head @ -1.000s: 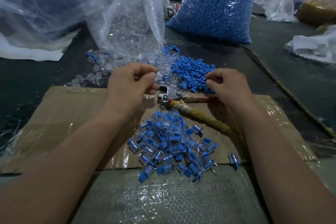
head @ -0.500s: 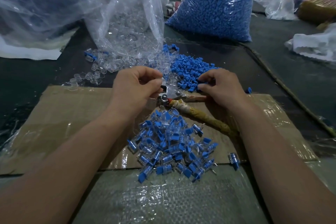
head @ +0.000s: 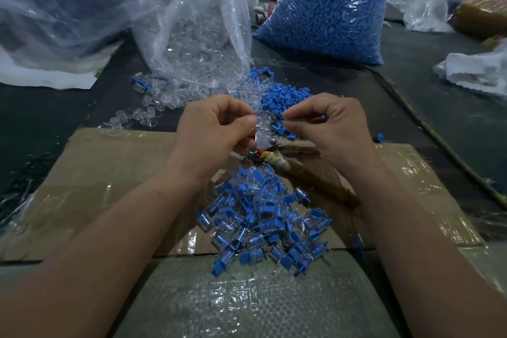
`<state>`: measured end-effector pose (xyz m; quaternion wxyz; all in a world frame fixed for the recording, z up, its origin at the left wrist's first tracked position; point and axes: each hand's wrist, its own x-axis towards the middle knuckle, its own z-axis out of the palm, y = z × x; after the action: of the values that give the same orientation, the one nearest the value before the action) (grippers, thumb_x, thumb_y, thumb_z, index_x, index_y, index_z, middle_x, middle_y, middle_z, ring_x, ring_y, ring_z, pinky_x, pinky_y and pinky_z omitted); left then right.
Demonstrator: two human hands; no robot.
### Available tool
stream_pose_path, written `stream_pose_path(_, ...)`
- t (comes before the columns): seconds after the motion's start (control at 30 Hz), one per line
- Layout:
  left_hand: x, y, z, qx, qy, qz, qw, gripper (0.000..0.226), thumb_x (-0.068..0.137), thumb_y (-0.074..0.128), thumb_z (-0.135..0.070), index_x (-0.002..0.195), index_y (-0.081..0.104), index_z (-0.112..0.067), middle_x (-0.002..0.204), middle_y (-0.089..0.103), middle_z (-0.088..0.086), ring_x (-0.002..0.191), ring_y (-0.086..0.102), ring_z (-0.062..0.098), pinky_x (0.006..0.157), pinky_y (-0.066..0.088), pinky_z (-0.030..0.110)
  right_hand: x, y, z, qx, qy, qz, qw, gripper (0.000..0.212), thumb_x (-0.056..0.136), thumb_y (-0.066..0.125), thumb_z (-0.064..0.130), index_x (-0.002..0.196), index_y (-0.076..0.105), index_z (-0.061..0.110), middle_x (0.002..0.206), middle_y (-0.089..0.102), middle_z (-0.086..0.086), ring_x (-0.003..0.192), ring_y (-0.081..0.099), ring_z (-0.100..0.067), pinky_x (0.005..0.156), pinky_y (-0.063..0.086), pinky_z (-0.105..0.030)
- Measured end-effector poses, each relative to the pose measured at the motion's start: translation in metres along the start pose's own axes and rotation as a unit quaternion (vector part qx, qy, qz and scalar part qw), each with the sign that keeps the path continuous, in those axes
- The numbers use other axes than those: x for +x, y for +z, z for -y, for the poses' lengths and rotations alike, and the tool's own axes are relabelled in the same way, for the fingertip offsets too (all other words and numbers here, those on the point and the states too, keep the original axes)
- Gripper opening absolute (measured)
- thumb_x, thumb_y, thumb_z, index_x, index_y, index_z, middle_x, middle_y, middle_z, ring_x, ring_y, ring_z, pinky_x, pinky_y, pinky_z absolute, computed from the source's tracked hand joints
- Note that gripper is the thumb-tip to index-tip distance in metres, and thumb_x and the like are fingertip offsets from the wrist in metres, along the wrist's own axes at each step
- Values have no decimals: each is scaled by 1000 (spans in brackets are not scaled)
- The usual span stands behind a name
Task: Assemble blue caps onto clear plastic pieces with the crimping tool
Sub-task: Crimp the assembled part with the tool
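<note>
Head view: left hand [head: 216, 129] pinches a clear plastic piece [head: 262, 136] just above the crimping tool [head: 277, 162]. Right hand [head: 332, 123] faces it, fingertips pinched together, contents unclear. Blue caps [head: 285, 96] lie beyond the hands, with assembled pieces [head: 260, 217] between the wrists.

Taped cardboard sheet [head: 109, 186] on dark tabletop [head: 41, 118], crumpled white bag [head: 477, 68] far right.

Left hand [head: 216, 129] pinches clear piece [head: 260, 133], mostly hidden by thumb. Right hand [head: 329, 126]: whatever fingertips pinch too small to tell. Tool [head: 253, 153] head half behind left fingers, handles under right wrist. Both forearms cut by bottom edge. Left bag [head: 68, 3] cut by top, left edges; blue bag [head: 323, 8] top cut off. Far-right clutter [head: 480, 14] blurred.
</note>
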<state>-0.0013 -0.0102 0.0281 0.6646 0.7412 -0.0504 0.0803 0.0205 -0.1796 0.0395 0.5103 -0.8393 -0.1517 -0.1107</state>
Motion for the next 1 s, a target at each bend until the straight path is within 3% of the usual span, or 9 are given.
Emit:
stream_pose_path(0.47, -2, 4, 1, -5, -9, 2, 1000, 14, 80, 65, 2, 80, 61, -11, 72, 68, 13, 61, 69, 14, 60, 58, 25, -9, 13, 15, 50, -20, -13, 998, 19, 74, 74, 6, 74, 68, 24, 66, 66, 10, 62, 63, -4, 63, 53, -18)
stream_pose_path(0.73, -4, 4, 1, -17, 0, 7, 1000, 18, 79, 65, 2, 79, 64, -16, 67, 69, 5, 60, 68, 12, 58, 55, 20, -10, 17, 16, 6, -30, -10, 999, 18, 74, 75, 10, 72, 66, 25, 68, 65, 11, 60, 62, -2, 61, 53, -17)
stream_pose_path(0.9, -4, 3, -3, -14, 0, 24, 1000, 12, 79, 66, -1, 82, 65, -13, 68, 70, 3, 59, 67, 12, 57, 54, 18, -11, 17, 16, 20, -37, 35, 999, 18, 69, 76, 14, 74, 64, 26, 66, 63, 14, 60, 61, 2, 58, 49, -11)
stream_pose_path(1.0, -4, 0, -5, -37, -7, 34, 999, 15, 80, 63, 0, 79, 64, -14, 64, 69, 0, 57, 66, 10, 57, 53, 18, -9, 16, 14, 4, -42, 21, 999, 21, 68, 78, 19, 78, 62, 28, 74, 64, 10, 67, 62, -5, 63, 53, -19)
